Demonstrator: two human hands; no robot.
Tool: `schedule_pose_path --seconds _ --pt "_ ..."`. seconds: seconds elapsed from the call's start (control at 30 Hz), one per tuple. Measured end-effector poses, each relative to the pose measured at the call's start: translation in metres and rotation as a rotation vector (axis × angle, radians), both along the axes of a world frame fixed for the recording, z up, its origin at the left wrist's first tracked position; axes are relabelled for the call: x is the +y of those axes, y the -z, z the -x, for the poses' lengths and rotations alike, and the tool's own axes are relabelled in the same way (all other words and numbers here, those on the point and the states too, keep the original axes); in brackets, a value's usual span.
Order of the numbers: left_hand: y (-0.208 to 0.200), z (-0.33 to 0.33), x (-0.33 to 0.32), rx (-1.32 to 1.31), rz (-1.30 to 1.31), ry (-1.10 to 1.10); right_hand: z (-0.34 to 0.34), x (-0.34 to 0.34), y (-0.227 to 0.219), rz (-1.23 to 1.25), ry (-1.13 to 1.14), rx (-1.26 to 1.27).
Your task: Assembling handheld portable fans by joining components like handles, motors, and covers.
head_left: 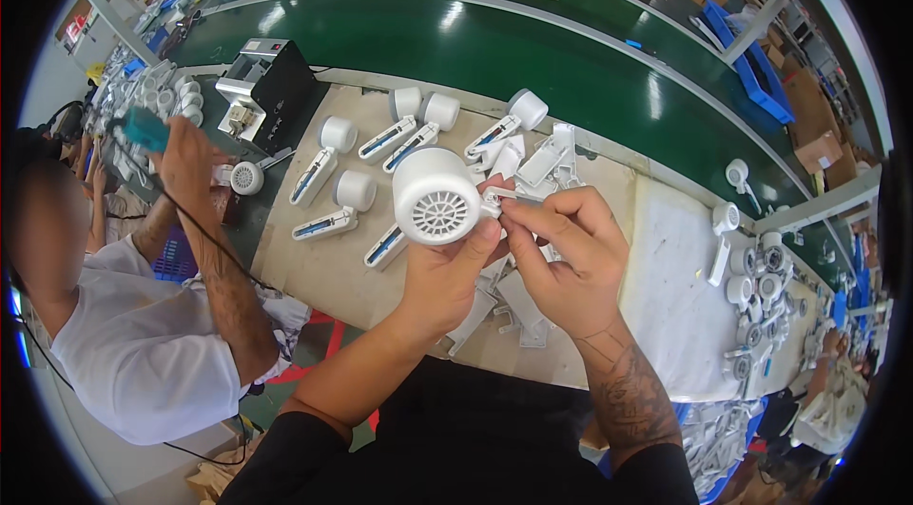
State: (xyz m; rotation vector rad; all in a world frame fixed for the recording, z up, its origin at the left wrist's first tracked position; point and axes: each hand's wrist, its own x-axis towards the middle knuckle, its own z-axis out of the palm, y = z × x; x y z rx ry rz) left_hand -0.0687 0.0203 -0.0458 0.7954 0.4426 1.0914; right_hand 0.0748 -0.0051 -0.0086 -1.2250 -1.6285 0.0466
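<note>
Between the left hand (442,272) and the machine (285,110), white units (355,191) bar a low sweep. White parts (518,296) clutter the board (333,281) beneath the right hand (575,262). Rightward, the pale sheet (675,286) leaves a lane before piled units (768,286); clearance under the hands is hard to judge.

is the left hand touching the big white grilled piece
Touching: the head view shows the left hand holding up the white grilled piece from below, with no gap between them.

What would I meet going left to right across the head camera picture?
Co-worker's teal handheld tool, black tabletop machine, white round grilled housing, the person's right hand, blue plastic tray.
</note>
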Motion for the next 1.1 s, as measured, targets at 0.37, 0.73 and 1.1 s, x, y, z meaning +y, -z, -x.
schedule_pose_path --seconds 0.37,0.73,1.1 --pt "0.007 0.004 -0.002 0.068 -0.055 0.008 0.0 -0.004 0.001 0.03 -0.048 0.06" --pt "0.025 0.014 0.004 0.114 -0.05 -0.058 -0.01 0.0 0.006 0.431 -0.292 0.404" --pt "0.008 0.049 0.035 0.062 0.184 0.094 -0.112 0.1 0.085 0.336 -0.037 -0.627"
